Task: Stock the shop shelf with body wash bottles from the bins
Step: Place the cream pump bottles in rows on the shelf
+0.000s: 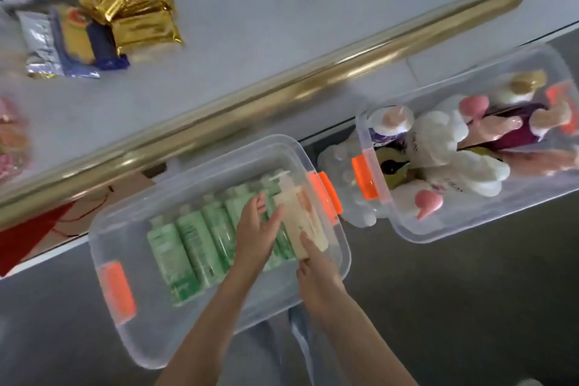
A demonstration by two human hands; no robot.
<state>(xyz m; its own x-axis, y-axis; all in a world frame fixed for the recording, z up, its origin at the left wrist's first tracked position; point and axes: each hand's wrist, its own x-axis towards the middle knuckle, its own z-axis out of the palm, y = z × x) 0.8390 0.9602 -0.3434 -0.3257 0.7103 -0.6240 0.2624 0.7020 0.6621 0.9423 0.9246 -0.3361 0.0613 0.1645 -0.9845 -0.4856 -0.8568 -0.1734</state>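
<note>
Right hand [316, 280] grip, prob. on cream bottle [308, 219]; bin [103, 229] w/ green bottles [188, 247]

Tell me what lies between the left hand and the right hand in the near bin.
In the head view, the cream pump bottle lies between the left hand and right hand; fingers of both touch it.
</note>
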